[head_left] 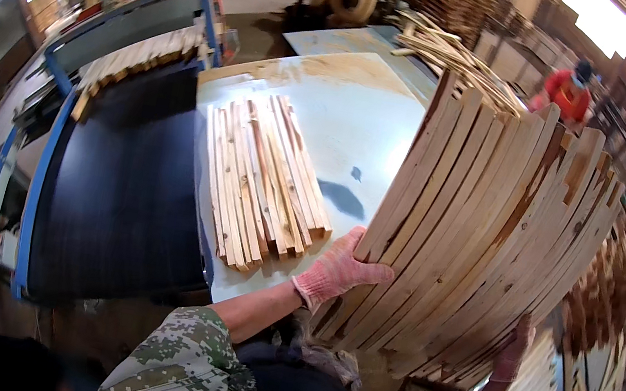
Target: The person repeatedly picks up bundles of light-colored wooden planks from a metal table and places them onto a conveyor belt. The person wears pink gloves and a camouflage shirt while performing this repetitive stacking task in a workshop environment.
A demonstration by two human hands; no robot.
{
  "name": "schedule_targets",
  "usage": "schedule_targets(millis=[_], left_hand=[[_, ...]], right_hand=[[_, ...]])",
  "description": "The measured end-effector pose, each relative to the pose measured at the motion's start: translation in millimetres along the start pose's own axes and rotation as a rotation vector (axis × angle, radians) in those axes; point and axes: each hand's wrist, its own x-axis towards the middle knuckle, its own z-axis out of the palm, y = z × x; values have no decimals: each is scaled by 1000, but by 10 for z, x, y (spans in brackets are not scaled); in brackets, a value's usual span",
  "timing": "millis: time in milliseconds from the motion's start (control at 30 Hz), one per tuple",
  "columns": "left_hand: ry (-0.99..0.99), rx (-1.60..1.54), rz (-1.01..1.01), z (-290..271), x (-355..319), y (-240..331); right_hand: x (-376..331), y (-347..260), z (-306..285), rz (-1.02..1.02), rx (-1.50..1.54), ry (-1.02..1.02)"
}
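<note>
A wide bundle of long wooden strips [474, 222] is held up between my two hands, to the right of the pale table [376, 115]. My left hand [346, 269], in a pinkish work glove, grips the bundle's left edge, its thumb lying across the front of the strips. At the lower right edge my right hand [517, 346] presses against the bundle; its fingers are partly hidden by the wood. A smaller group of wooden strips [262, 179] lies side by side on the table, left of my left hand.
A black conveyor belt [124, 189] in a blue frame [40, 191] runs along the left, carrying a row of strips [142, 55] at its far end. Thin sticks [452, 57] are heaped behind the table. A person in red [568, 93] is at the far right. Stacked wood [609, 303] stands at right.
</note>
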Motion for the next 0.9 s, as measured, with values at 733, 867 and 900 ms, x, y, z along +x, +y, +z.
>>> schedule_targets(millis=[733, 867, 900], left_hand=[[781, 5, -495, -322, 1779, -436], [820, 142, -382, -515, 2090, -259], [781, 255, -448, -590, 2159, -152]], right_hand=[[3311, 383, 2587, 467, -140, -929], [3558, 400, 2961, 507, -201, -920], [3629, 407, 3081, 515, -200, -949]])
